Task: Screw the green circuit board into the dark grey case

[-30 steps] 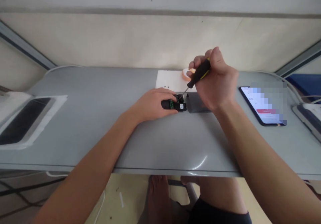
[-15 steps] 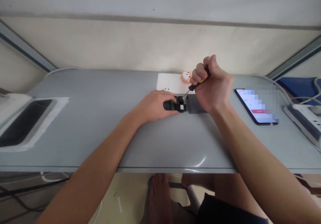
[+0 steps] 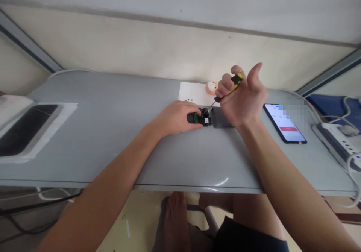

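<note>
My left hand (image 3: 180, 118) grips a small black device (image 3: 207, 121) with a green circuit board (image 3: 196, 118) showing, holding it against the table. In my right hand (image 3: 244, 94) is a black and yellow screwdriver (image 3: 237, 81), tilted, its fingers curled on the handle and the thumb lifted away. The screwdriver's thin shaft runs down to the left and its tip meets the opened device; the exact contact point is too small to make out. A dark grey cover-like piece (image 3: 222, 118) lies right of the device, partly behind my right hand.
Behind the hands lies a white paper (image 3: 194, 91) with small dark bits and an orange-and-white animal-faced round object (image 3: 211, 88). A lit phone (image 3: 284, 124) and a white power strip (image 3: 338, 143) are to the right. A dark-screened panel (image 3: 26, 129) lies at the left.
My right hand has opened slightly, its thumb lifting off the screwdriver handle, which shows more of its yellow end. My left hand still holds the device. The view has tilted a little.
</note>
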Available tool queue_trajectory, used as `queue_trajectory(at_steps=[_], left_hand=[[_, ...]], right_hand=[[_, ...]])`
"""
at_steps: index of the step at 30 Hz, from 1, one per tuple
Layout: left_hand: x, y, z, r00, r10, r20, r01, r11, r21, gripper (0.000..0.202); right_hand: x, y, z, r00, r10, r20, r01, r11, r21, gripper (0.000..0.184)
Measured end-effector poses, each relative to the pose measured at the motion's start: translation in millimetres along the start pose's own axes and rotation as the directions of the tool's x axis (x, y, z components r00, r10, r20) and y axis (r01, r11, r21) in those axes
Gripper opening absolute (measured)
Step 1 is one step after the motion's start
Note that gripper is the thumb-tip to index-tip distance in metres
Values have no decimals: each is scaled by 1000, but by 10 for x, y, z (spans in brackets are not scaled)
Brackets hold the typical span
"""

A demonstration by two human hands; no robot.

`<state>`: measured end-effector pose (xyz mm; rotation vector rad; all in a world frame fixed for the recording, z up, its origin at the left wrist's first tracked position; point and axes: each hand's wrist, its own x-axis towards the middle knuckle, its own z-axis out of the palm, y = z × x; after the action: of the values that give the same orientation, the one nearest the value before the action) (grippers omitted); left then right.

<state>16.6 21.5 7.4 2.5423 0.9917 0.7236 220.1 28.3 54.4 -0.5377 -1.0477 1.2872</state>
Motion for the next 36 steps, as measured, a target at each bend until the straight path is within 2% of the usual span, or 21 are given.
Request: queue_trajectory(at_steps=[2, 6, 11, 17, 20, 27, 32, 36], left_hand=[[-1, 5, -7, 1000, -5, 5, 5, 1000, -5, 22], [-4, 3, -10, 1000, -15, 4, 15, 1000, 6, 24], [2, 9, -16, 1000, -10, 20, 10, 1000, 18, 22], [5, 71, -61, 999, -37, 36, 37, 999, 9, 23], [5, 75, -67, 998, -41, 45, 41, 999, 20, 21], [2, 18, -34, 999, -22, 34, 21, 999, 28, 23], [2, 41, -50, 999, -21, 27, 21, 1000, 23, 21], [6, 92, -80, 997, -42, 57, 41, 999, 23, 21]], right_hand=[[-7, -10, 21, 1000, 14, -1, -14, 999, -35, 45], [23, 2, 10, 999, 0, -34, -1, 1000, -24, 41], [43, 29, 2, 1000, 26, 14, -26, 1000, -14, 43], [-25, -17, 89, 999, 19, -38, -21, 999, -44, 49], [-3, -18, 48, 999, 24, -23, -26, 997, -79, 49], [91, 34, -80, 997, -64, -37, 59, 991, -124, 44], [61, 36, -71, 1000, -31, 5, 31, 997, -71, 43], [-13, -37, -11, 1000, 2, -15, -1, 1000, 16, 39]])
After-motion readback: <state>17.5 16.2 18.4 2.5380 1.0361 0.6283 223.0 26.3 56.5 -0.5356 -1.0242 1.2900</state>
